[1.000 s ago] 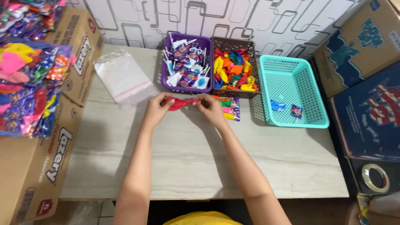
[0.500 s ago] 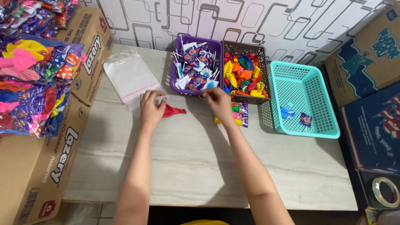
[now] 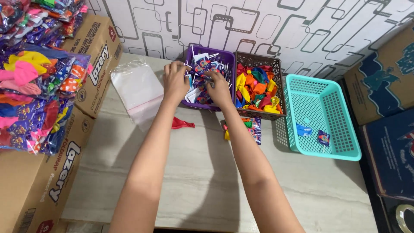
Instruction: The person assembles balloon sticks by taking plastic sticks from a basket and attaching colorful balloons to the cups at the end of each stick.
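Note:
Both my hands are in the purple basket of wrapped lollipops with white sticks. My left hand is at the basket's left rim, its fingers curled among the sticks. My right hand presses down into the middle of the lollipops, and its fingertips are hidden among them. A red uninflated balloon lies on the table under my left forearm. A small packet of balloons lies in front of the baskets, beside my right forearm.
A brown basket of loose coloured balloons stands right of the purple one. A teal basket holds two small packets. Clear plastic bags lie at the left. Cardboard boxes with bagged balloons line the left; more boxes stand at the right.
Both hands left the red balloon on the table and moved forward into the purple basket. The view has shifted closer to the baskets.

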